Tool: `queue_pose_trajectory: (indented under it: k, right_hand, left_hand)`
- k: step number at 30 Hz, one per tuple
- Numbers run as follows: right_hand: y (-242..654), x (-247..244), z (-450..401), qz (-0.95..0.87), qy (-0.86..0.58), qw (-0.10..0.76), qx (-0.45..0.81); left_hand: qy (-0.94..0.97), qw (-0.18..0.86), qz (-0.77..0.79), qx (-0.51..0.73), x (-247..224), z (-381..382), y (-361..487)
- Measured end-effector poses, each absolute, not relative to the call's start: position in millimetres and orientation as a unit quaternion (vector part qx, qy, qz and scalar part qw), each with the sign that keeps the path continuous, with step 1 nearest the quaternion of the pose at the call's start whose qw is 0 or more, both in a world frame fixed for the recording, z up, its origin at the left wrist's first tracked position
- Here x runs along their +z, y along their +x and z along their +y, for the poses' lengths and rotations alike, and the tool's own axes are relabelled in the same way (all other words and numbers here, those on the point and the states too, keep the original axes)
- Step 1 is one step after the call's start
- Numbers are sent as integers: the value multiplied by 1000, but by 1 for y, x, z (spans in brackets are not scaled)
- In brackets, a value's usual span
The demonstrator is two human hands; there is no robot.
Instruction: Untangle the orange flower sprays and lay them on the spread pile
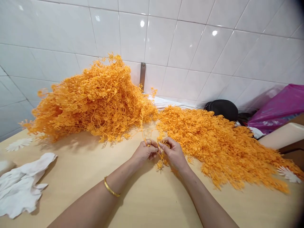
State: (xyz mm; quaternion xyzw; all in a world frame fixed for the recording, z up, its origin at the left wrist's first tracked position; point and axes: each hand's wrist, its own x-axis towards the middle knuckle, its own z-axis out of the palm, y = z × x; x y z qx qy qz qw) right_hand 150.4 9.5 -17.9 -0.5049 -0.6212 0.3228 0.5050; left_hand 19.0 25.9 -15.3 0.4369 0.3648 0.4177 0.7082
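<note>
Thin orange sprigs (160, 164) with small flower-like tips hang between my two hands, low over the table. My left hand (150, 149), below a gold bangle, pinches a stem of them. My right hand (173, 152) has its thumb and fingers closed on the same sprigs, its fingertips nearly meeting those of the left. Behind and to the left rises a tall heap of orange sprigs (95, 98). A flatter heap of orange sprigs (209, 139) spreads out to the right.
A crumpled white cloth (21, 183) lies on the wooden table (142, 196) at left. White serrated pieces sit at the left (19, 144) and right (288, 174). A black pouch (222, 108) and a purple bag (280, 107) are at the back right, near the tiled wall (161, 41).
</note>
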Motion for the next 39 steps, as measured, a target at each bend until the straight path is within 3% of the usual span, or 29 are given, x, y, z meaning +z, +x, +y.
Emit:
queue_pose_trajectory:
  k: [10,16,20,25,33,39]
  right_hand:
    - [139,-12,2,-650,-509,497,268]
    - [141,-9,9,-427,-410,615,521]
    - [165,-3,17,-264,-389,681,561]
    - [166,-6,11,-358,-463,575,571]
    - [153,-12,1,-526,-468,395,590]
    - [151,-17,4,-557,-497,431,507]
  left_hand:
    - [478,720,371,340,-15,32,14]
    - [432,785,272,352,-9,32,7]
    - [361,833,200,369,-14,32,6]
    - [292,836,228,405,-21,39,5]
    - [245,834,237,433,-21,41,6]
    - [257,814,286,435,-19,38,11]
